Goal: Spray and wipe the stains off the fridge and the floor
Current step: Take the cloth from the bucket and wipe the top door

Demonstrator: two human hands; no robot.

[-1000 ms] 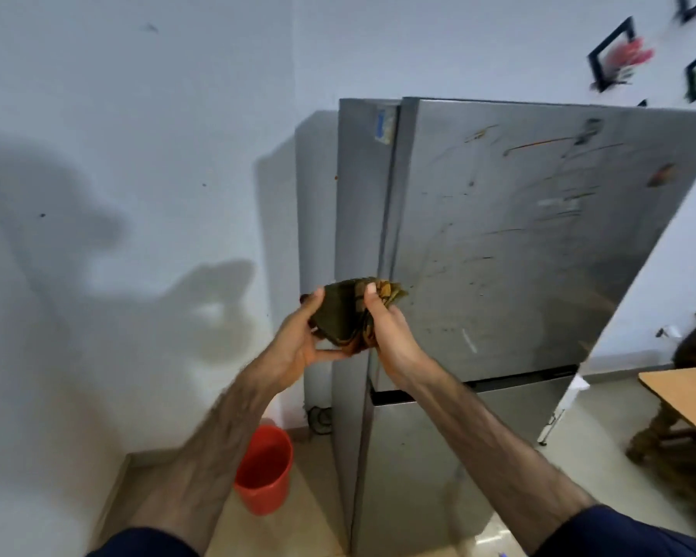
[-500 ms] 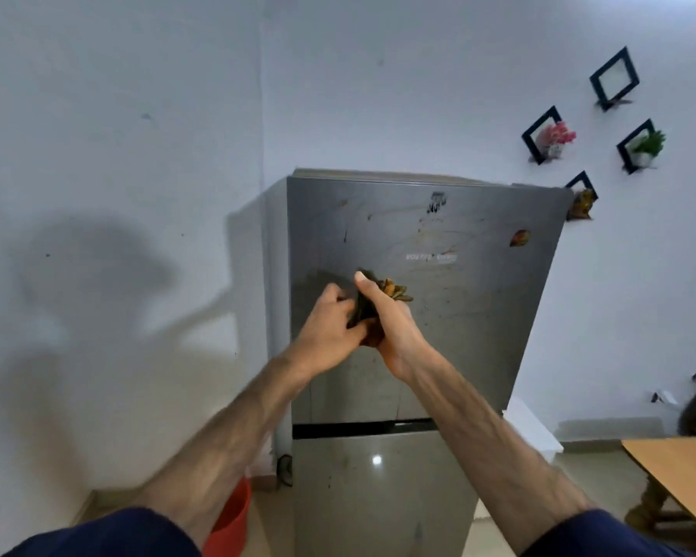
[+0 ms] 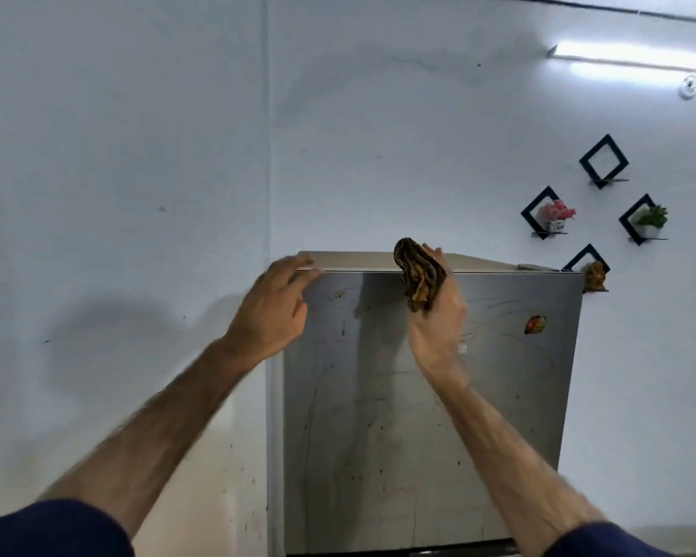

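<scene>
Our left hand (image 3: 272, 311) rests relaxed on the top left corner of the stained fridge (image 3: 418, 416). Our right hand (image 3: 438, 319) clutches the bunched cloth (image 3: 418, 271) at the fridge's top edge; soft and light, it seems best gripped wadded.

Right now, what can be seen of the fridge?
The fridge stands upright against the white wall, near the room corner. Its grey, metal-looking upper door is streaked with dark scribbles, brown specks and drips, and carries a small red-orange sticker near its right edge. The flat top shows as a thin beige strip. The left hand rests its fingers on the top left corner; the right hand holds a bunched brown cloth at the top edge.
</scene>
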